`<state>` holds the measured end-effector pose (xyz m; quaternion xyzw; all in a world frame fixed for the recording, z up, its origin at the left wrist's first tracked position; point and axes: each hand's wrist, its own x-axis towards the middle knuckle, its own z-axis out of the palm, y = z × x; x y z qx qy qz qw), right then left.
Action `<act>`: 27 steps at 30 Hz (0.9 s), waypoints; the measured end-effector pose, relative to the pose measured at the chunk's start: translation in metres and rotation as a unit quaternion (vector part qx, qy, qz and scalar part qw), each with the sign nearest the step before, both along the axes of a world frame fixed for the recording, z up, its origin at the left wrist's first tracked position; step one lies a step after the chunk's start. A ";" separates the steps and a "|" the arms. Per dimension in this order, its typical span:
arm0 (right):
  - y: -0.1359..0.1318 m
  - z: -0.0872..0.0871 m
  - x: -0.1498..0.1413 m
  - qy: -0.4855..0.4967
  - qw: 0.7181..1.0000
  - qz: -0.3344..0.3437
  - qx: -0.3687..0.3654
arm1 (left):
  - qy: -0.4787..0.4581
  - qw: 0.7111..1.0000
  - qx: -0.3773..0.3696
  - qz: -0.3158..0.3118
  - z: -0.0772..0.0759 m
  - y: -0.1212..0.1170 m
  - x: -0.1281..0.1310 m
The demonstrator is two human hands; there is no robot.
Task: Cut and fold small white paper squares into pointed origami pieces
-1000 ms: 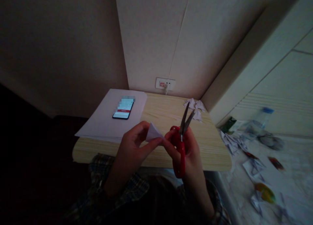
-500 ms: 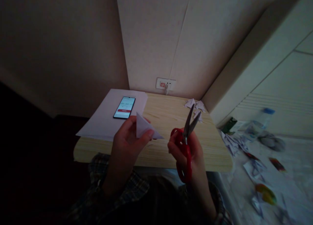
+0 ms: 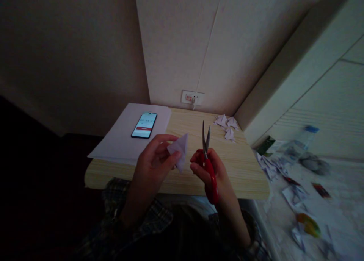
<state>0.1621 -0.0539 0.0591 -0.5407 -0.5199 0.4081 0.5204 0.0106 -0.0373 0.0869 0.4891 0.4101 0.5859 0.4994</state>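
Pinching the folded paper (image 3: pixel 181 147) between thumb and fingers, my left hand (image 3: pixel 152 170) holds it above the surface (image 3: pixel 190 126), just left of my right hand (image 3: pixel 222 175). On my feed, that right hand grips red-handled scissors (image 3: pixel 209 172), blades slightly parted, tips pointing away. Beyond the left hand, a phone (image 3: pixel 144 125) lies on white sheets (image 3: pixel 119 141); beyond the right, three paper shapes (image 3: pixel 222 120) rest near the far corner.

The room is dim, darkest at the lower left, where the floor (image 3: pixel 42 215) looks nearly black. A light wooden table (image 3: pixel 190 121) with rounded front corners stands against a pale wall (image 3: pixel 176 45) that has a socket (image 3: pixel 193 97) low down. At right, a pale grooved panel (image 3: pixel 335 98) rises behind a whitish surface (image 3: pixel 341 193).
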 end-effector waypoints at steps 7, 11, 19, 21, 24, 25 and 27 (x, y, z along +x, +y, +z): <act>0.029 -0.052 0.027 -0.145 0.980 -0.134 0.006 | 0.058 0.997 0.039 -0.039 -0.020 0.011 -0.007; 0.032 -0.065 0.028 -0.193 0.970 -0.148 0.017 | 0.085 0.995 0.042 -0.043 -0.024 0.016 -0.007; 0.030 -0.045 0.025 -0.158 0.981 -0.093 0.065 | 0.131 0.987 0.052 -0.073 -0.014 0.018 -0.007; 0.023 -0.031 0.022 -0.125 0.987 -0.056 0.083 | 0.140 0.986 0.054 -0.079 -0.013 0.017 -0.007; 0.010 -0.012 0.017 -0.083 0.991 -0.014 0.105 | 0.153 0.983 0.054 -0.084 -0.014 0.016 -0.006; 0.006 -0.008 0.015 -0.072 0.992 -0.007 0.107 | 0.157 0.983 0.054 -0.083 -0.014 0.016 -0.005; 0.002 -0.002 0.012 -0.053 0.993 0.004 0.107 | 0.163 0.982 0.052 -0.079 -0.015 0.016 -0.004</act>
